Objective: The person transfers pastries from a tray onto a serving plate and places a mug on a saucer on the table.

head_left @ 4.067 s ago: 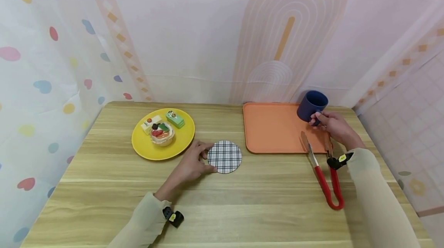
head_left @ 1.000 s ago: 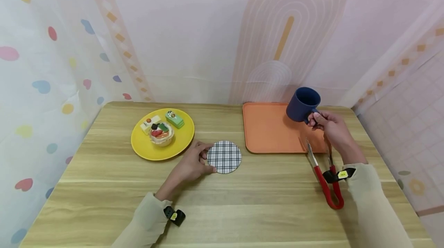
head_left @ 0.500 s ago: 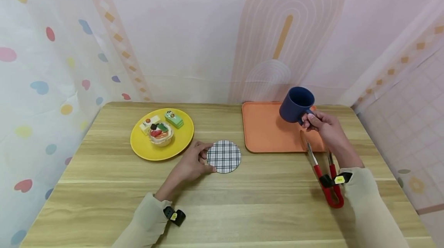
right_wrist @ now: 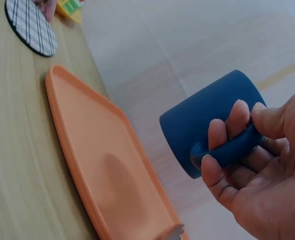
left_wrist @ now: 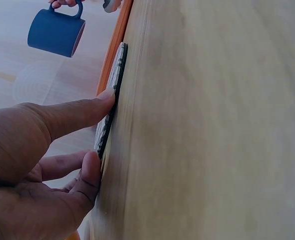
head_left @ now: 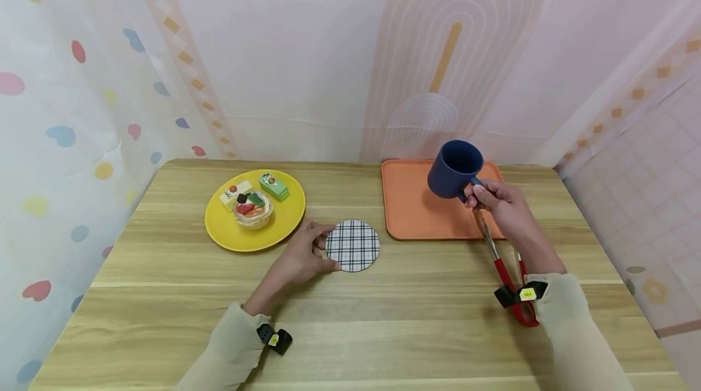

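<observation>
A dark blue mug (head_left: 456,169) hangs above the orange tray (head_left: 405,214), gripped by its handle in my right hand (head_left: 501,202). In the right wrist view, fingers curl through the handle of the mug (right_wrist: 212,115), which is apart from the tray. My left hand (head_left: 301,254) pinches the left edge of a round plaid coaster (head_left: 353,246) lying on the table. The left wrist view shows the thumb on the rim of the coaster (left_wrist: 118,75) and the fingertips at its near edge.
A yellow plate (head_left: 219,230) with a tart (head_left: 254,211) and two small cake pieces stands at left. Red-handled tongs (head_left: 501,269) rest with their tips on the tray, partly hidden under the right forearm. A patterned cloth hangs behind the table (head_left: 350,330).
My right hand has lifted the mug off the tray's right end and carried it left above the tray. The left hand stays at the coaster.
</observation>
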Demonstrator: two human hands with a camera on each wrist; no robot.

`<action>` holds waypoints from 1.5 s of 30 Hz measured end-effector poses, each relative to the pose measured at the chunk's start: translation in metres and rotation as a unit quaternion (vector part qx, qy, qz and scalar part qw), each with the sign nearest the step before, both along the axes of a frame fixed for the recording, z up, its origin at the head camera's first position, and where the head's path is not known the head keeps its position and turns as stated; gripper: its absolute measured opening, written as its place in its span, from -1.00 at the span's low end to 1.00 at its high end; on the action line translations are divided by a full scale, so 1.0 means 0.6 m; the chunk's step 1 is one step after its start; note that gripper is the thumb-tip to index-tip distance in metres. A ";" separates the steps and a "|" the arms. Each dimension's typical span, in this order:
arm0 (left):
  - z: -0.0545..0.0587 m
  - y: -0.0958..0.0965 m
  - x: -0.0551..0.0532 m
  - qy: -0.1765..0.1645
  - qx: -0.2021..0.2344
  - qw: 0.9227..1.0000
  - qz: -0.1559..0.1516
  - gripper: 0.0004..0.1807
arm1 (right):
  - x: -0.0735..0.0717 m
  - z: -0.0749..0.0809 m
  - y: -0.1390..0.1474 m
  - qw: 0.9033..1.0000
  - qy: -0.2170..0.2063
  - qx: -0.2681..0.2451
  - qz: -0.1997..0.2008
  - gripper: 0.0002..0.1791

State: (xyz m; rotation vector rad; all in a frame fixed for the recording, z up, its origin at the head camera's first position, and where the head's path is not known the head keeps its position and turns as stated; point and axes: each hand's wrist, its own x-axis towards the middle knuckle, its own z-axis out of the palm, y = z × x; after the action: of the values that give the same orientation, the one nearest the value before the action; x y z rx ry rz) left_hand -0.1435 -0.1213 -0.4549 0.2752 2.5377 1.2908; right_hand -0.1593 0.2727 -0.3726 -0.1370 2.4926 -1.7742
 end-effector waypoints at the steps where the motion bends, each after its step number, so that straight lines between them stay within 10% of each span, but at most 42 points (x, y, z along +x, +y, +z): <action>1: 0.000 0.000 0.000 0.000 0.000 1.000 0.001 -0.10 | 0.002 0.001 -0.003 1.000 0.001 -0.002 0.002 -0.53; 45: 0.000 0.001 -0.001 -0.003 -0.015 1.000 0.001 -0.11 | 0.044 -0.010 -0.108 0.997 0.024 -0.030 0.071 -0.66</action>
State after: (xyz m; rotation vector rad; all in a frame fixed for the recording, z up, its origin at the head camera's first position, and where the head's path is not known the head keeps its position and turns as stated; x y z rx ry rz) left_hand -0.1441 -0.1207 -0.4551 0.2625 2.5500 1.2502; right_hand -0.1326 0.2080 -0.3786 -0.3565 2.3949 -1.8098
